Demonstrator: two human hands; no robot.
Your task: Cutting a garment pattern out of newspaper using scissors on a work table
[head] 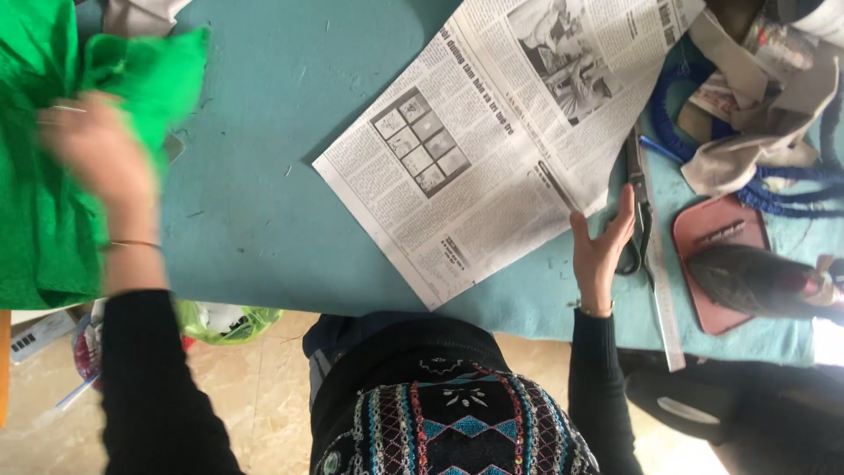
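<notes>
Green fabric [44, 176] is bunched at nine o'clock on the teal table [255, 202], and the left hand [101, 149] is blurred over it; whether its fingers are closed on the cloth cannot be told. The cloth is judged soft, light and floppy, best pinched at an edge or corner fold and not scooped from the middle. At three o'clock the right hand [602, 251] is laid flat with fingers spread apart, pressed on the lower corner of a newspaper [501, 141]. Just beside it, toward three o'clock, dark scissors [637, 211] and a long ruler [661, 290] are seen, apart from a pink case [712, 233] and blue cord [774, 189].
</notes>
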